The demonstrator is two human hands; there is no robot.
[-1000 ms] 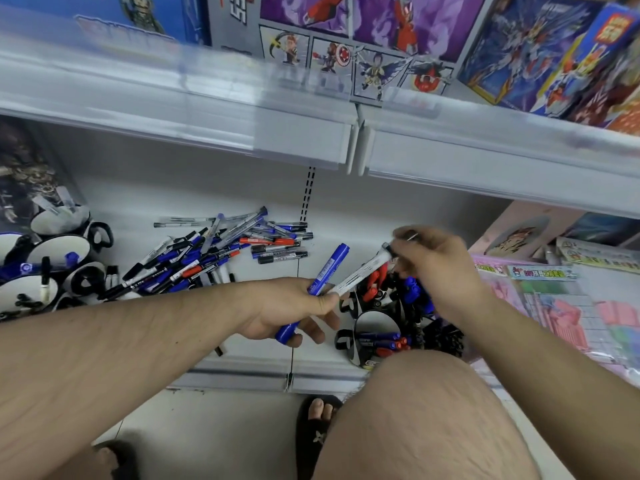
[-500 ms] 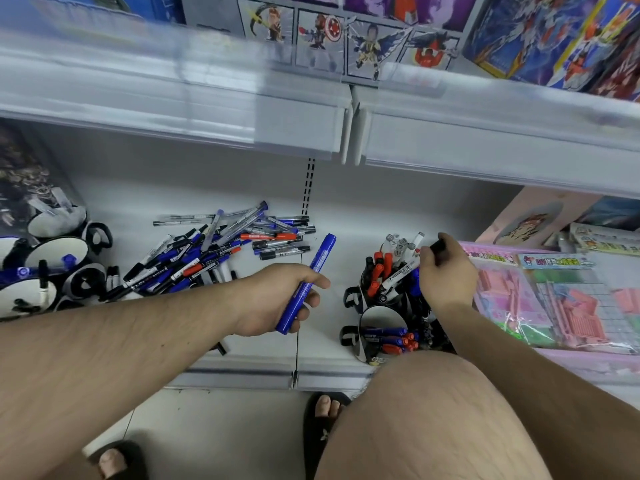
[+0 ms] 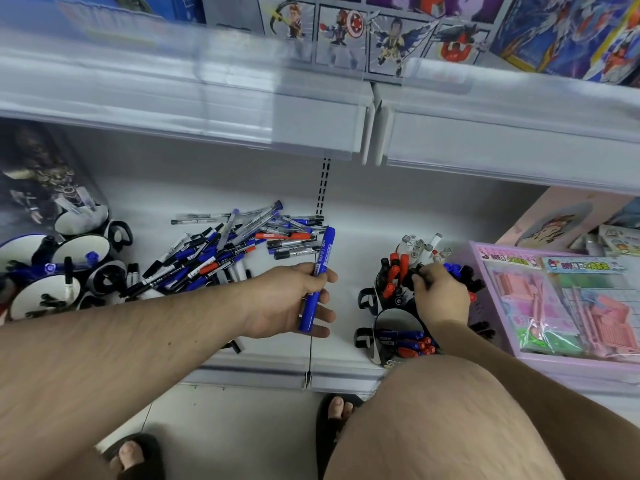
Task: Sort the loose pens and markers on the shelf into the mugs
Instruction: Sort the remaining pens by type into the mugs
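One blue marker (image 3: 316, 282), light, stiff and smooth-barrelled, sits gripped mid-barrel in our left hand (image 3: 291, 303) above the shelf (image 3: 346, 216), best held there so it won't slip, while our right hand (image 3: 438, 292) pinches something dark at the mugs (image 3: 391, 299).

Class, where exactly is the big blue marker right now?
In the head view, the big blue marker sits mid-frame, gripped upright in the left hand, between the loose pen pile and the right-side mugs.
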